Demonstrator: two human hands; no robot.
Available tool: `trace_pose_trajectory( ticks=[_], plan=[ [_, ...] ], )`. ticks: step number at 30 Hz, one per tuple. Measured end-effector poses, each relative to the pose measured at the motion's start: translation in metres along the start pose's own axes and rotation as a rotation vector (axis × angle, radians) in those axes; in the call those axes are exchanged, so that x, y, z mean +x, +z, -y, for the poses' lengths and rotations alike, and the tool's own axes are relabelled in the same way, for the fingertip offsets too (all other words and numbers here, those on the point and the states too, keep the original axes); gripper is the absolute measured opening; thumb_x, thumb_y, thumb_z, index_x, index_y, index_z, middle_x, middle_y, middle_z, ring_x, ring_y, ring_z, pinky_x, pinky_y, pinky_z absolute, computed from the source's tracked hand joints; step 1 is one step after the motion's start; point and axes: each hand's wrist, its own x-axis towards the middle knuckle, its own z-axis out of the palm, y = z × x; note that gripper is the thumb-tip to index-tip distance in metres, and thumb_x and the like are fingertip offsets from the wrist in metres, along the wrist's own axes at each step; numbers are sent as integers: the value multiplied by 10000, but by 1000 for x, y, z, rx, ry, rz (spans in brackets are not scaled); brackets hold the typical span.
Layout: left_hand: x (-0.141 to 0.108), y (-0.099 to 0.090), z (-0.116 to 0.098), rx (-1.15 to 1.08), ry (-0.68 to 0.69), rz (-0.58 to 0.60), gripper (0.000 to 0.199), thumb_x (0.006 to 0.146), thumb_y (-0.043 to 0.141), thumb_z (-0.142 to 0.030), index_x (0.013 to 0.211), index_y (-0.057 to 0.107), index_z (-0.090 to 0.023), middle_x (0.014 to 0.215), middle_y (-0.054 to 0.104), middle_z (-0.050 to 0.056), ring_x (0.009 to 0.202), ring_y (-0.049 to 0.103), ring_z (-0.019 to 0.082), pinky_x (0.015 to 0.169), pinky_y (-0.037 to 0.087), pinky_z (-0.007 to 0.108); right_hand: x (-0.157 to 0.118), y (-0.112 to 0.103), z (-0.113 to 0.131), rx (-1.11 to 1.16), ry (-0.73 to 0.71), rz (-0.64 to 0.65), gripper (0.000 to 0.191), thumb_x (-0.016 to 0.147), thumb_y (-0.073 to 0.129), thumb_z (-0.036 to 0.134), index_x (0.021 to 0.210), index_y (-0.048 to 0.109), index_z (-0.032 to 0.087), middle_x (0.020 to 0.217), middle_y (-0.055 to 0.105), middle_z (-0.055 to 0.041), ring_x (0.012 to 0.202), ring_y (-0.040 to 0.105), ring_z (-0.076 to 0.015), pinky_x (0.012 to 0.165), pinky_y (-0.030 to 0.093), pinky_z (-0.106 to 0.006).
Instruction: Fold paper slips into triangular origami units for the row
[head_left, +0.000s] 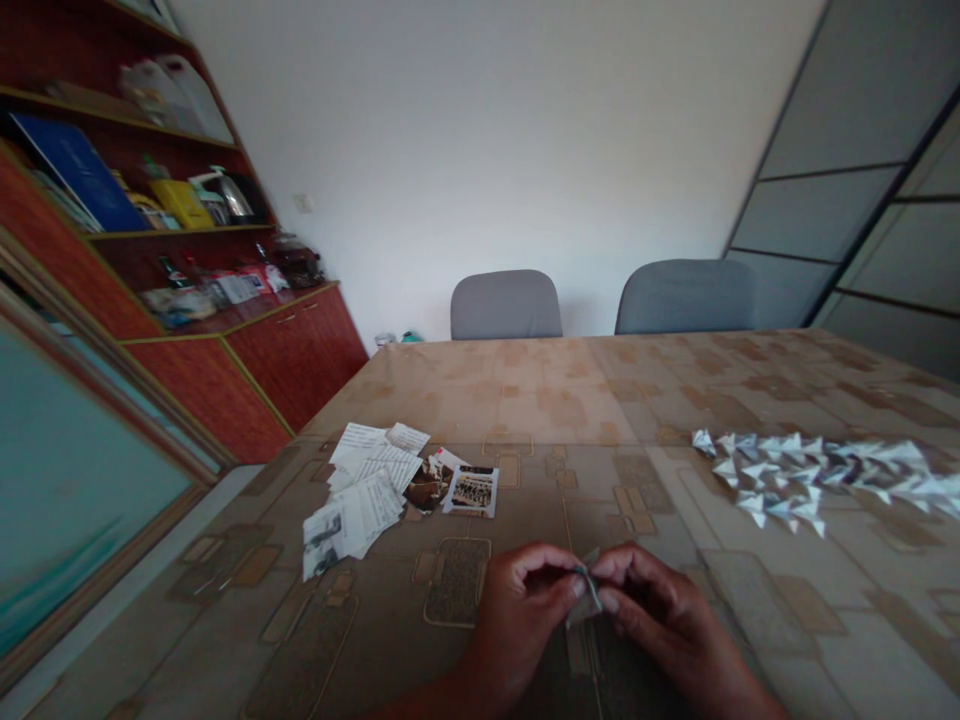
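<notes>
Left hand [519, 606], right hand [660, 606]: fingertips pinched on part-folded paper [582, 611]. Folded pieces [796, 468]: many, apparently done. Flat papers [373, 487]: apparently unworked.

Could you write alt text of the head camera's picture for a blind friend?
A person's left hand and right hand pinch a small paper piece over a patterned tabletop. Loose printed papers lie at left, folded paper shapes at right, two gray chairs beyond.

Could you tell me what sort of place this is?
Probably a dining or meeting room: there is a large table with grey chairs at its far side, and a reddish-brown cabinet holding a kettle.
</notes>
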Motion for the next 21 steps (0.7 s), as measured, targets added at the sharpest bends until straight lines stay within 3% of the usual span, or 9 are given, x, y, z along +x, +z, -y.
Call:
trace_pose_trajectory(
  ticks=[10, 16, 21],
  plan=[
    [-2, 1, 0, 10, -28, 23, 146, 698, 665, -275, 680, 682, -131, 646, 675, 29, 620, 603, 157, 596, 451, 228, 0, -1, 4, -143, -42, 27, 156, 888, 569, 323, 814, 630, 199, 723, 659, -4, 685, 647, -157, 634, 521, -232],
    [-1, 3, 2, -13, -11, 1, 109, 685, 666, -242, 697, 667, -134, 661, 667, 26, 641, 604, 160, 611, 457, 229, -3, -4, 15, -353, -107, -23, 132, 905, 515, 303, 873, 604, 211, 762, 674, -8, 711, 659, -159, 640, 526, -226],
    [-1, 4, 2, -23, 19, 2, 93, 691, 655, -217, 738, 678, -141, 714, 690, 40, 686, 633, 172, 638, 480, 234, -6, 1, 8, -525, -115, -17, 116, 880, 502, 252, 798, 567, 202, 688, 650, -10, 599, 636, -153, 552, 510, -222]
  ],
)
